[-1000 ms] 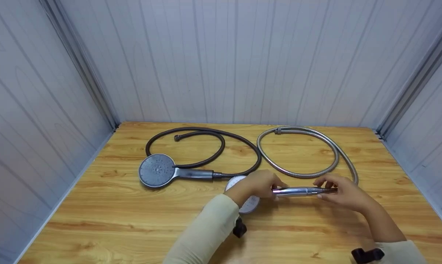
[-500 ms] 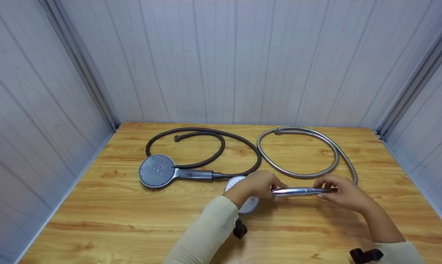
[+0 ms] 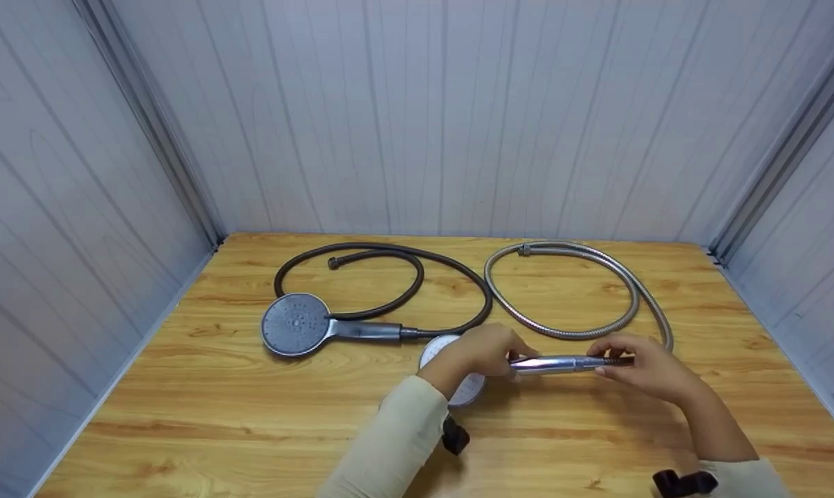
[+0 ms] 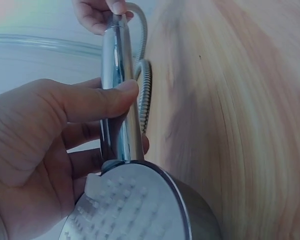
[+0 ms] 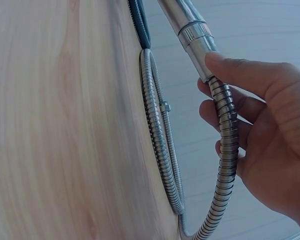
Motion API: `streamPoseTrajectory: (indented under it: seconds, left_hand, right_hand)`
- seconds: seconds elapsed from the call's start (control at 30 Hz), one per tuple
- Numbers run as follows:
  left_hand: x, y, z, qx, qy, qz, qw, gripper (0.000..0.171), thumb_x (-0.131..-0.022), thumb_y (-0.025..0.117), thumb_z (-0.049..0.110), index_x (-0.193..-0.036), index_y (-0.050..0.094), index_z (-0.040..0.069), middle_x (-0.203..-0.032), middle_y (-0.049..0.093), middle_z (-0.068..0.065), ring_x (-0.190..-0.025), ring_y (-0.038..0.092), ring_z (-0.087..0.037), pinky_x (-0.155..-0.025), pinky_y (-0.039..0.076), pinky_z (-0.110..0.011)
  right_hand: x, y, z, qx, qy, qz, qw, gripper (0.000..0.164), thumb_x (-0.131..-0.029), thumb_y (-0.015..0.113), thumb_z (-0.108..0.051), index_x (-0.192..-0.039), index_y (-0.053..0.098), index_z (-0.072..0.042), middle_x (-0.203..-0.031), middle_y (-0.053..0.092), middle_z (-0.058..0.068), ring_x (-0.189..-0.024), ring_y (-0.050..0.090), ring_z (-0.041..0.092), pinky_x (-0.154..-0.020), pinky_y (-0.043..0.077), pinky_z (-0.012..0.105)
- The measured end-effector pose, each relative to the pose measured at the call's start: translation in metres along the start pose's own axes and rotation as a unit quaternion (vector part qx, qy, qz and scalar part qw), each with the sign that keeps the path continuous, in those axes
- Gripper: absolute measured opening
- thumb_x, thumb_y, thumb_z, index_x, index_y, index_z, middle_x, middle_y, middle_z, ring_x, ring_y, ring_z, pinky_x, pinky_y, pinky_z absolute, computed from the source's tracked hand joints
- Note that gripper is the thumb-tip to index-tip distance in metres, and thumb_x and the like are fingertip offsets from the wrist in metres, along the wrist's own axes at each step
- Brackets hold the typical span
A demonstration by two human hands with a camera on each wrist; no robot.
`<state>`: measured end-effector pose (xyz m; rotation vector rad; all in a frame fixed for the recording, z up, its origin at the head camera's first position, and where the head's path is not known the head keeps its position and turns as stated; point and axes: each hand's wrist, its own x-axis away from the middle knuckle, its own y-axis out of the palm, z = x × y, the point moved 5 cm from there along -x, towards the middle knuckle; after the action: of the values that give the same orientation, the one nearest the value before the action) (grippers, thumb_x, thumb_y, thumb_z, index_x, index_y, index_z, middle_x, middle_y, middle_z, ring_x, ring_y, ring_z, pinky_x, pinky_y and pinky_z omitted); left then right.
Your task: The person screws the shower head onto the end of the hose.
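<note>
A chrome shower head with a white spray face [image 4: 132, 205] is raised off the table, its handle [image 3: 548, 364] pointing right. My left hand [image 3: 489, 353] grips the handle just above the head, thumb across the front and fingers behind. At the handle's far end sits the metal connector [image 5: 200, 55] of a silver shower hose [image 5: 224, 165]. My right hand [image 3: 642, 366] pinches this connector, with the thumb on it and the fingers behind the hose. Connector and handle meet end to end. From there the hose hangs in a bend and lies looped on the table.
To the left lies a second, grey shower head [image 3: 296, 325] joined to a dark hose [image 3: 486, 283]. That hose touches or nearly touches the silver loop. White panelled walls [image 3: 417, 117] stand behind and on both sides of the wooden table [image 3: 251, 429].
Both hands and the chrome shower head have shifted very slightly left in the head view. The grips look the same, and the other shower head stays where it was.
</note>
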<state>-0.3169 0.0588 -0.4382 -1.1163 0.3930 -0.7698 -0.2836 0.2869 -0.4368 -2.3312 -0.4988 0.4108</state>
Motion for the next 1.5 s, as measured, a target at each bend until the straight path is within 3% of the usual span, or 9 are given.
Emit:
streamPoseTrajectory:
  seconds: [0.3,0.5,0.77,1.07,1.5]
  left_hand:
    - [0.004,0.0004,-0.001,0.017,0.003,0.011,0.9998,0.044,-0.081,0.08,0.014,-0.122,0.07,0.026,-0.089,0.07,0.01,-0.072,0.053,-0.003,-0.065,0.044,-0.017]
    - [0.0063,-0.0006,-0.0009,0.028,-0.014,0.014,0.9994,0.045,-0.08,0.081,0.011,-0.121,0.071,0.027,-0.085,0.068,0.012,-0.071,0.051,-0.006,-0.064,0.042,-0.019]
    - [0.0069,-0.0007,-0.0011,0.014,-0.006,0.026,0.9995,0.045,-0.079,0.082,0.015,-0.121,0.071,0.026,-0.089,0.07,0.012,-0.072,0.051,-0.005,-0.065,0.042,-0.019]
    - [0.0077,0.0006,-0.0025,0.029,-0.021,0.039,0.9986,0.048,-0.079,0.081,0.01,-0.121,0.07,0.029,-0.091,0.07,0.013,-0.072,0.052,-0.005,-0.065,0.042,-0.019]
    - [0.0095,0.0031,-0.0016,0.04,-0.023,0.056,0.9974,0.048,-0.079,0.08,0.007,-0.12,0.07,0.029,-0.099,0.071,0.013,-0.071,0.049,-0.006,-0.061,0.04,-0.019]
  right_hand:
    - [0.0005,0.0024,0.0005,-0.002,-0.004,0.004,1.0,0.017,-0.089,0.072,-0.018,-0.106,0.071,-0.015,-0.103,0.066,0.002,-0.087,0.057,0.015,-0.072,0.053,0.029]
    - [0.0007,0.0025,-0.001,-0.013,0.003,-0.001,1.0,0.018,-0.09,0.071,-0.018,-0.107,0.071,-0.014,-0.103,0.066,0.004,-0.087,0.057,0.016,-0.072,0.053,0.028]
    - [0.0012,0.0013,-0.0047,0.019,-0.013,0.014,1.0,0.017,-0.09,0.071,-0.02,-0.107,0.072,-0.017,-0.103,0.067,0.0,-0.086,0.057,0.014,-0.07,0.053,0.029]
    - [0.0011,-0.0001,-0.0042,-0.001,-0.001,0.022,1.0,0.017,-0.091,0.07,-0.018,-0.107,0.073,-0.015,-0.103,0.066,0.003,-0.086,0.056,0.016,-0.07,0.053,0.029]
    - [0.0021,-0.0018,-0.0062,0.018,-0.002,0.021,1.0,0.018,-0.09,0.071,-0.018,-0.108,0.073,-0.016,-0.104,0.066,0.0,-0.087,0.056,0.014,-0.072,0.053,0.029]
